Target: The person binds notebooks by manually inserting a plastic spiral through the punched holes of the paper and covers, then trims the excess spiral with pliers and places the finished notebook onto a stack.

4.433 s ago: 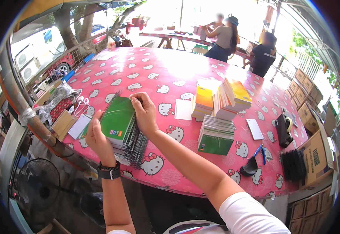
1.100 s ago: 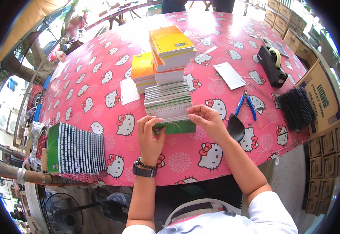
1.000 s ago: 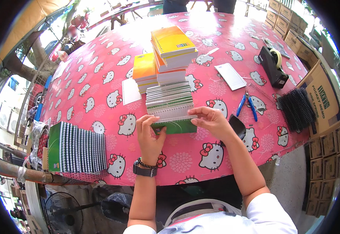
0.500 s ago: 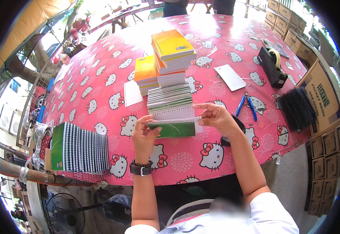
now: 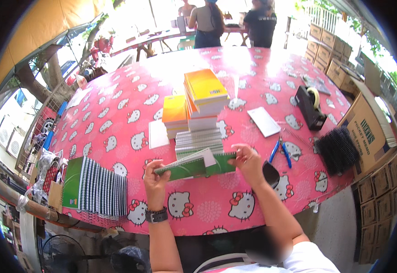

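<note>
In front of me my left hand [image 5: 155,177] is closed on the left end of a green-covered memo pad [image 5: 180,172], its white pages showing along the top. My right hand [image 5: 249,166] pinches the right end of a green cover [image 5: 222,166], which overlaps the pad at the middle. A white sheet corner [image 5: 209,158] stands up where they meet. Just behind lies a stack of unbound memo pads [image 5: 198,140], partly hidden by what I hold. Beyond it rise piles of yellow-orange pads [image 5: 206,86].
Spiral-bound green memo pads [image 5: 96,189] are stacked at left. On the right are blue-handled pliers [image 5: 281,154], a white pad [image 5: 264,121], a tape dispenser [image 5: 311,108], sunglasses [image 5: 271,174], black spiral coils [image 5: 337,150] and a cardboard box [image 5: 372,125]. Other people [image 5: 206,25] stand beyond the table.
The view has tilted up, showing more of the people beyond. The green piece, level before, now shows as two overlapping parts, the left one slanted, with a white corner raised between them.
</note>
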`<state>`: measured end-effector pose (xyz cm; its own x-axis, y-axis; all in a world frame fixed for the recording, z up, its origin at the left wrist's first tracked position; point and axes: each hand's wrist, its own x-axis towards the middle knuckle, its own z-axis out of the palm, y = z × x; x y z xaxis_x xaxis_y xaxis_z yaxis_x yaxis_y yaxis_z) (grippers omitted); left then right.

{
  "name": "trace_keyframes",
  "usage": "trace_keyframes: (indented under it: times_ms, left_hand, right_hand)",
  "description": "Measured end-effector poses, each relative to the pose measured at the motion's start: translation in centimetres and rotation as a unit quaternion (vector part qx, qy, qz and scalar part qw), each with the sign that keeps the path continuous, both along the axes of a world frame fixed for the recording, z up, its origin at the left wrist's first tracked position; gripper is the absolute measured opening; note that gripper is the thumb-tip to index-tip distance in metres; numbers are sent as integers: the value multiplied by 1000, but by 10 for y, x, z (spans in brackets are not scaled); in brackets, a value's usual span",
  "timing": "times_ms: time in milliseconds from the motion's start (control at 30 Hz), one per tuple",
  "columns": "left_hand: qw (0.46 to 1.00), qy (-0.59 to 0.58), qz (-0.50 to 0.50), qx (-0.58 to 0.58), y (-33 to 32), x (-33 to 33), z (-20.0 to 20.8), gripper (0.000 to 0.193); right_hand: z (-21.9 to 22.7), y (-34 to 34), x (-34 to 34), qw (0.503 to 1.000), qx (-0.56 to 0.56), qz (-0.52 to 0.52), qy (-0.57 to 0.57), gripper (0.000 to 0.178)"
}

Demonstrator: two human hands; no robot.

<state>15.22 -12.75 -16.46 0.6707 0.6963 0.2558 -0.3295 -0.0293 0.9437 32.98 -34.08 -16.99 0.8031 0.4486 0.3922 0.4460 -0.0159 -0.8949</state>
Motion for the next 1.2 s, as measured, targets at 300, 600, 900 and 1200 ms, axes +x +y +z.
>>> trace_keyframes:
  times_ms: [300,600,900,1200]
  left_hand:
    - [998,-19,-46,30,-8,-15,1,18]
    - [996,25,-71,-45,-83,-39,0,27]
    - [998,6,-53,-37,-104,-49,-13,36]
    - [949,87,139,270,-123,-50,12,53]
  right_hand:
    - [26,7,-35,983,57,-32,-170,45]
    - [1,-9,-111,980,49,112,155,32]
    - [3,-8,-121,965,129,84,214,18]
    - [5,-4,-124,964,137,80,212,19]
